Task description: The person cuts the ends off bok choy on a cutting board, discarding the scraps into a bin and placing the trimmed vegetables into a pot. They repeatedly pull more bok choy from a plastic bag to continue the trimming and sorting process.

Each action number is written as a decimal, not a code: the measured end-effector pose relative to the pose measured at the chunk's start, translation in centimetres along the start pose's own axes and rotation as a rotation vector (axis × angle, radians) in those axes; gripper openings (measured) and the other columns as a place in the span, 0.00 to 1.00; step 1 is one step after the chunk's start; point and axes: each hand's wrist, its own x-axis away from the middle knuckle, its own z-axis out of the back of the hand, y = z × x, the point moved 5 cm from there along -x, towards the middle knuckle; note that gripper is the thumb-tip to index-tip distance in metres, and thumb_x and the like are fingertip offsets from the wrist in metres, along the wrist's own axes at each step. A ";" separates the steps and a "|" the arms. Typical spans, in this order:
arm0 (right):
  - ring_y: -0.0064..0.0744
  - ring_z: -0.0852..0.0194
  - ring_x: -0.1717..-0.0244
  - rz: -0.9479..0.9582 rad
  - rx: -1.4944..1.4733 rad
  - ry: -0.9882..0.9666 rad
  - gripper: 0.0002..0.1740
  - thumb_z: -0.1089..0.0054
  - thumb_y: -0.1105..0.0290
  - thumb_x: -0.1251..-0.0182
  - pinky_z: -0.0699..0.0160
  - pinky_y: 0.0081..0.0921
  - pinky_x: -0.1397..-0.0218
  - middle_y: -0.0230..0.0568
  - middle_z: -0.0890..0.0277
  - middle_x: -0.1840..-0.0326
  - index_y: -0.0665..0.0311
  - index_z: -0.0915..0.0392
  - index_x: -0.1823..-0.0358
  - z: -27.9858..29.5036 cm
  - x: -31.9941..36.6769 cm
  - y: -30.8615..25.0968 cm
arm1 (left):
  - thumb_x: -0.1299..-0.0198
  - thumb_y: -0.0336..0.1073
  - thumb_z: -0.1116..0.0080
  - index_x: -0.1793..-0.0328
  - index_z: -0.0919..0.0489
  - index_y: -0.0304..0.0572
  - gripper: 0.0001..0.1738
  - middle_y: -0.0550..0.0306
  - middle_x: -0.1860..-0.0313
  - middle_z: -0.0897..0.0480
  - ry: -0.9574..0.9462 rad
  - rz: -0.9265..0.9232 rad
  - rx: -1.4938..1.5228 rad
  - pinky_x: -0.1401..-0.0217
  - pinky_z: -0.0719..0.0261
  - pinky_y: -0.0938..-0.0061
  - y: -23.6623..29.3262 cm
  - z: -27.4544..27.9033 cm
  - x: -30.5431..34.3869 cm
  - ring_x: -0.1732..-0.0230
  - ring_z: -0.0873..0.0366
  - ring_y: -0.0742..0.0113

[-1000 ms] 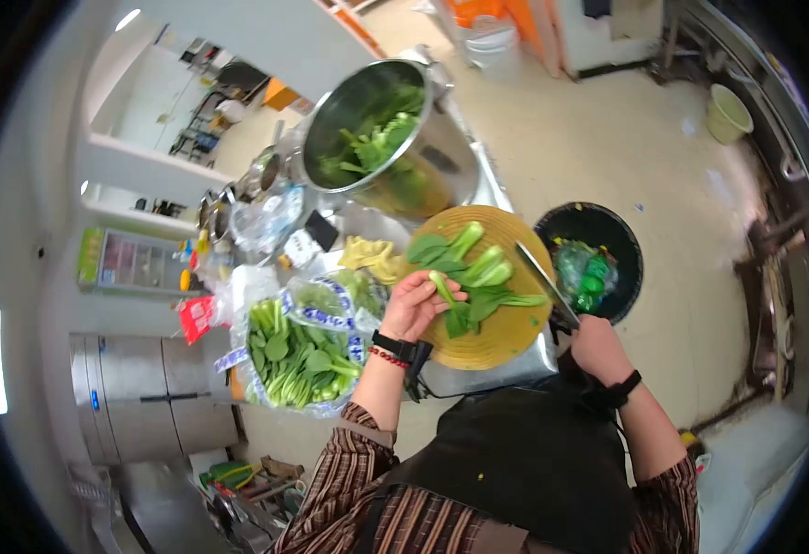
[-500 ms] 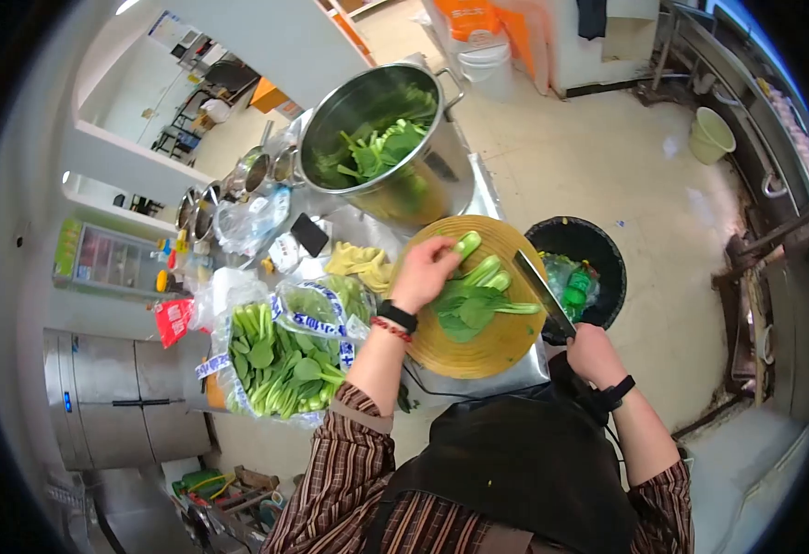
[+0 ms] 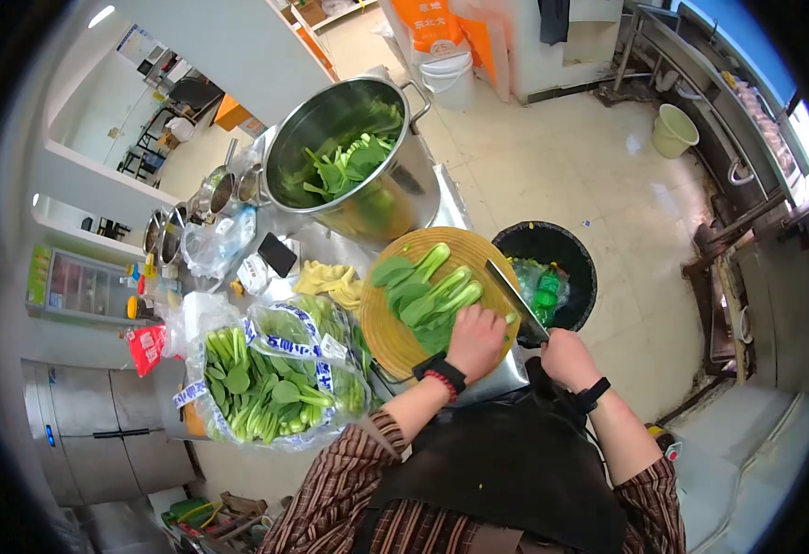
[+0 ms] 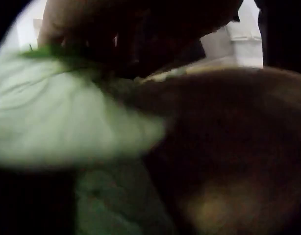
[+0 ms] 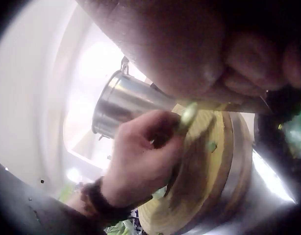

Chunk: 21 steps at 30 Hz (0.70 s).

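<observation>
On the round wooden board [image 3: 386, 319] lie several bok choy [image 3: 429, 300], stems toward the upper right. My left hand [image 3: 476, 343] is over the board's lower right, and its curled fingers pinch a piece of bok choy [image 5: 188, 115], whose pale end sticks out in the right wrist view beside the left hand [image 5: 140, 159]. At the board's right edge, my right hand [image 3: 569, 360] grips a knife [image 3: 518, 303], blade slanting up to the left. The left wrist view is dark and blurred, with a pale green leaf [image 4: 67, 117] below the fingers.
A tall steel pot [image 3: 404, 198] holding greens stands behind the board. Left are a plastic bag of bok choy [image 3: 271, 383], yellow gloves [image 3: 332, 282] and a phone [image 3: 278, 254]. A black bin [image 3: 578, 245] with a green bottle is at the right.
My left hand has let go of the bok choy at the board's upper left and moved down right, where it now holds another. The knife remains in my right hand. The head view has shifted.
</observation>
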 end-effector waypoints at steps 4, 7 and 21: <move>0.67 0.16 0.53 0.016 0.015 0.018 0.13 0.37 0.67 0.33 0.18 0.55 0.47 0.67 0.16 0.61 0.72 0.16 0.62 -0.7 -0.3 0.6 | 0.35 0.24 0.47 0.50 0.19 0.33 0.10 0.49 0.63 0.15 -0.096 0.563 0.855 0.60 0.16 0.63 -5.3 1.5 2.2 0.63 0.15 0.54; 0.67 0.16 0.54 -0.001 -0.009 -0.004 0.12 0.37 0.67 0.33 0.18 0.55 0.47 0.67 0.16 0.61 0.72 0.16 0.62 0.0 0.1 0.1 | 0.30 0.27 0.46 0.43 0.19 0.28 0.13 0.47 0.60 0.11 -0.262 0.944 1.630 0.58 0.14 0.72 -7.7 0.5 3.2 0.63 0.13 0.63; 0.67 0.15 0.54 0.015 0.003 -0.003 0.10 0.46 0.77 0.39 0.16 0.54 0.48 0.68 0.16 0.61 0.73 0.16 0.62 -0.7 -0.5 0.7 | 0.44 0.28 0.36 0.52 0.19 0.37 0.13 0.45 0.50 0.18 0.455 0.246 0.162 0.41 0.23 0.53 -10.2 5.7 0.3 0.47 0.21 0.41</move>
